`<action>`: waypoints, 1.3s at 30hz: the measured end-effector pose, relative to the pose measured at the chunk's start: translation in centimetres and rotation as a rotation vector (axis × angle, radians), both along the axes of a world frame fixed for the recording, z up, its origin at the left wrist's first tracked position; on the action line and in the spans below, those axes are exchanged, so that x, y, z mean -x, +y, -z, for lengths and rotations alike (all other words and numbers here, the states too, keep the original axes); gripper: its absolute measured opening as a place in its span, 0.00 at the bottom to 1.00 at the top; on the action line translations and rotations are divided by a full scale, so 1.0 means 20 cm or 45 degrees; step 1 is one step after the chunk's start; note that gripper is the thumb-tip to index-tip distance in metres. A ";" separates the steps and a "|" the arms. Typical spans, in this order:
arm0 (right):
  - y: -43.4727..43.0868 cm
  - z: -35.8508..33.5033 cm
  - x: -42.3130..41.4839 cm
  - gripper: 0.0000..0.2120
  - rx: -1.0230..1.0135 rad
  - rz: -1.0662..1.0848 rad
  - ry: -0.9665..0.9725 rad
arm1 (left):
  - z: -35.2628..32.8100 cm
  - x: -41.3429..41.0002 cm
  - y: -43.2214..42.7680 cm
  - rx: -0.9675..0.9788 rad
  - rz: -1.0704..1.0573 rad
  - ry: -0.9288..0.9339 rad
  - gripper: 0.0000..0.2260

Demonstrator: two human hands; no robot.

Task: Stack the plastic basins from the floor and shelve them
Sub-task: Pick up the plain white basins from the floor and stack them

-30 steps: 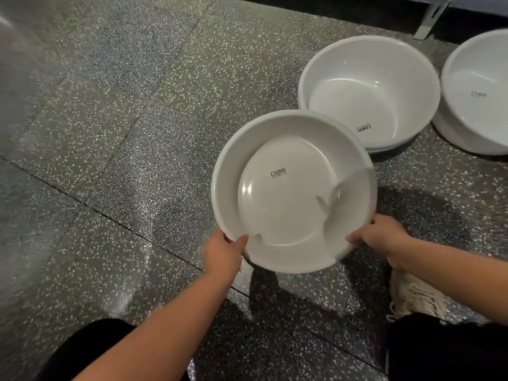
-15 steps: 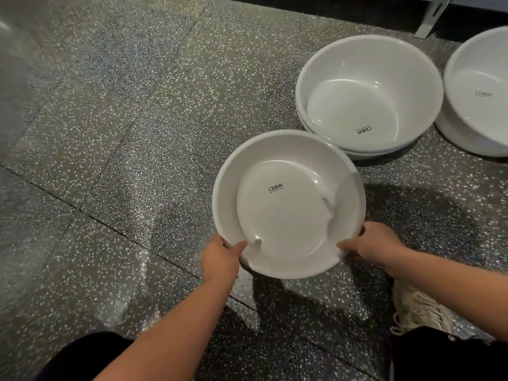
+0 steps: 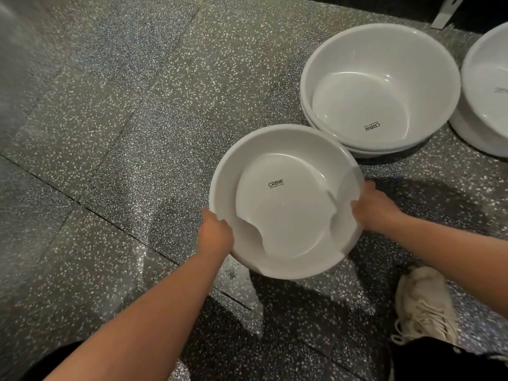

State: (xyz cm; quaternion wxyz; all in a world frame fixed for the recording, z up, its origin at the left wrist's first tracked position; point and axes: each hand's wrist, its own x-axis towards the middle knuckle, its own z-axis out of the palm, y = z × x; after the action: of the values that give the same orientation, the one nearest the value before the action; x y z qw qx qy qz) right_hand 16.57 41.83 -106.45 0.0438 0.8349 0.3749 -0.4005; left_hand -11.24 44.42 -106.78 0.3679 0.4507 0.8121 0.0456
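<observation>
I hold a white plastic basin (image 3: 286,204) marked CRBW just above the speckled floor. My left hand (image 3: 215,235) grips its near-left rim and my right hand (image 3: 372,209) grips its right rim. Beyond it to the right a stack of two white basins (image 3: 379,86) stands on the floor, the held basin's far edge close to that stack. A further white basin (image 3: 489,92) sits at the right edge, partly cut off.
Dark terrazzo floor tiles (image 3: 137,133) stretch away to the left. My pale sneaker (image 3: 423,306) is planted at the lower right. A metal shelf leg (image 3: 446,12) shows at the top right against a dark gap.
The held basin has come lower and nearer to me, away from overlapping the stack. Both hands keep their grip on its rim.
</observation>
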 end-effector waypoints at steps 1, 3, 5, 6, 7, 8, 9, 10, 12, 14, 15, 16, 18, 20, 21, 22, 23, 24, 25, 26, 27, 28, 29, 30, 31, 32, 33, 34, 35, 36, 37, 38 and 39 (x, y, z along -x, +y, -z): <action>0.01 0.01 0.00 0.23 0.026 0.000 0.001 | 0.01 0.00 0.00 0.002 -0.007 0.001 0.19; 0.03 0.01 -0.01 0.22 0.065 0.020 -0.007 | 0.03 -0.01 -0.01 -0.007 -0.013 0.007 0.20; 0.05 0.02 -0.01 0.22 0.074 0.064 -0.006 | 0.03 -0.01 -0.01 -0.004 -0.048 -0.002 0.20; 0.06 0.02 -0.02 0.22 0.071 0.090 0.010 | 0.04 -0.02 0.00 -0.002 -0.078 -0.034 0.19; 0.06 0.02 -0.02 0.22 0.061 0.110 0.030 | 0.03 -0.01 0.01 0.005 -0.112 -0.079 0.17; 0.05 0.02 -0.02 0.22 0.044 0.118 0.048 | 0.03 -0.01 0.02 0.014 -0.132 -0.109 0.16; 0.05 0.01 -0.02 0.21 0.029 0.118 0.061 | 0.02 0.00 0.02 0.026 -0.136 -0.110 0.16; 0.05 0.01 -0.02 0.19 0.023 0.115 0.071 | 0.01 0.02 0.03 0.029 -0.136 -0.090 0.15; 0.06 -0.02 0.01 0.18 0.027 0.086 0.098 | -0.01 0.08 0.03 0.022 -0.155 -0.037 0.13; 0.08 -0.07 0.06 0.16 0.029 -0.012 0.136 | -0.05 0.14 0.05 0.022 -0.225 0.033 0.12; 0.09 -0.10 0.09 0.15 0.026 -0.067 0.141 | -0.08 0.18 0.07 0.016 -0.265 0.068 0.13; 0.10 -0.13 0.12 0.15 0.009 -0.111 0.143 | -0.11 0.21 0.08 0.002 -0.294 0.100 0.14; 0.13 -0.18 0.18 0.17 -0.034 -0.148 0.136 | -0.16 0.26 0.13 -0.053 -0.327 0.124 0.16; 0.16 -0.24 0.21 0.19 -0.094 -0.116 0.144 | -0.22 0.30 0.19 -0.111 -0.335 0.122 0.21; 0.17 -0.26 0.22 0.19 -0.128 -0.100 0.155 | -0.25 0.31 0.22 -0.130 -0.325 0.125 0.23; 0.19 -0.29 0.23 0.19 -0.173 -0.070 0.165 | -0.28 0.32 0.25 -0.146 -0.318 0.125 0.24; 0.20 -0.31 0.22 0.19 -0.223 -0.039 0.175 | -0.31 0.32 0.28 -0.166 -0.314 0.115 0.24; 0.22 -0.34 0.22 0.19 -0.269 -0.018 0.180 | -0.34 0.32 0.31 -0.190 -0.310 0.093 0.24; 0.23 -0.37 0.21 0.18 -0.317 -0.009 0.179 | -0.37 0.31 0.34 -0.218 -0.303 0.073 0.24; 0.24 -0.40 0.19 0.17 -0.358 0.007 0.176 | -0.40 0.29 0.37 -0.236 -0.290 0.062 0.25; 0.25 -0.43 0.18 0.16 -0.388 0.034 0.168 | -0.43 0.27 0.40 -0.247 -0.269 0.057 0.27; 0.27 -0.45 0.16 0.15 -0.417 0.066 0.157 | -0.46 0.24 0.43 -0.252 -0.247 0.051 0.30; 0.28 -0.48 0.14 0.16 -0.448 0.093 0.142 | -0.49 0.21 0.46 -0.256 -0.228 0.045 0.31; 0.29 -0.49 0.11 0.16 -0.470 0.118 0.135 | -0.52 0.17 0.49 -0.257 -0.215 0.046 0.32; 0.30 -0.51 0.08 0.15 -0.495 0.138 0.140 | -0.54 0.14 0.51 -0.265 -0.197 0.053 0.32; 0.31 -0.53 0.04 0.13 -0.519 0.162 0.150 | -0.56 0.10 0.54 -0.273 -0.179 0.052 0.31; 0.32 -0.55 0.01 0.11 -0.540 0.193 0.160 | -0.57 0.06 0.56 -0.277 -0.171 0.030 0.31; 0.32 -0.57 -0.03 0.08 -0.558 0.230 0.169 | -0.58 0.03 0.58 -0.277 -0.181 -0.008 0.30; 0.32 -0.58 -0.07 0.07 -0.583 0.264 0.174 | -0.59 -0.02 0.59 -0.283 -0.199 -0.041 0.30; 0.33 -0.60 -0.11 0.06 -0.604 0.297 0.176 | -0.60 -0.06 0.61 -0.284 -0.216 -0.063 0.30; 0.33 -0.61 -0.15 0.05 -0.622 0.333 0.174 | -0.61 -0.10 0.62 -0.281 -0.230 -0.086 0.30; 0.33 -0.62 -0.19 0.05 -0.632 0.380 0.173 | -0.62 -0.15 0.64 -0.270 -0.245 -0.126 0.30; 0.34 -0.63 -0.23 0.06 -0.643 0.430 0.171 | -0.62 -0.20 0.66 -0.260 -0.259 -0.172 0.30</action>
State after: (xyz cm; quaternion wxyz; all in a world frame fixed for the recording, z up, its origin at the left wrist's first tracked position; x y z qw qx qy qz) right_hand 21.09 48.54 -93.78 -0.2572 0.8415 0.3206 -0.3507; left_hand -7.20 57.66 -94.31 0.3676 0.3969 0.8181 0.1951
